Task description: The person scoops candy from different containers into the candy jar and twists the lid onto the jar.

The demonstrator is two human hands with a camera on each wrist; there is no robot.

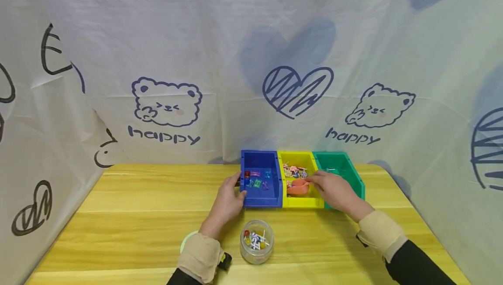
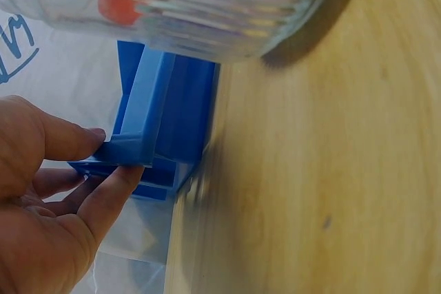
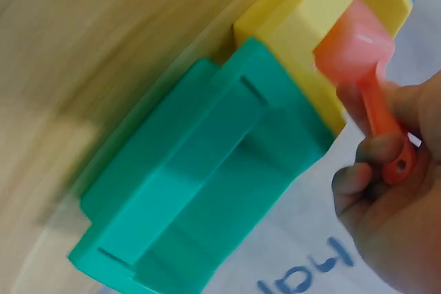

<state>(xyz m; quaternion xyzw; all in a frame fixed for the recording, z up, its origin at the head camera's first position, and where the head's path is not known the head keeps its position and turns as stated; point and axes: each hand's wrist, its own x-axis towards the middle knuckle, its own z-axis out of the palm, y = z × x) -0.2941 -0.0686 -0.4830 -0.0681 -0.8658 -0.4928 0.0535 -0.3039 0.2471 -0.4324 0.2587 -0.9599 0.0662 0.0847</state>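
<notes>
My left hand (image 1: 227, 200) grips the left side of a blue bin (image 1: 262, 202); in the left wrist view the thumb and fingers pinch its rim (image 2: 127, 148). Several small coloured wrapped candies (image 1: 257, 183) lie in that bin. An orange scoop (image 1: 298, 187) is held by its handle in my right hand (image 1: 334, 191), its bowl inside the yellow bin (image 1: 302, 203). Lollipops (image 1: 292, 170) lie behind the scoop there. The right wrist view shows fingers curled round the scoop handle (image 3: 381, 111). What the scoop bowl contains is mostly hidden.
A clear jar (image 1: 257, 256) with lollipops and other candies stands in front of the bins. Right of the yellow bin is a green bin (image 1: 355, 179) with a few clear pieces. A pale green round object (image 1: 184, 241) shows partly behind the left wrist. A printed cloth (image 1: 235, 119) hangs behind the table.
</notes>
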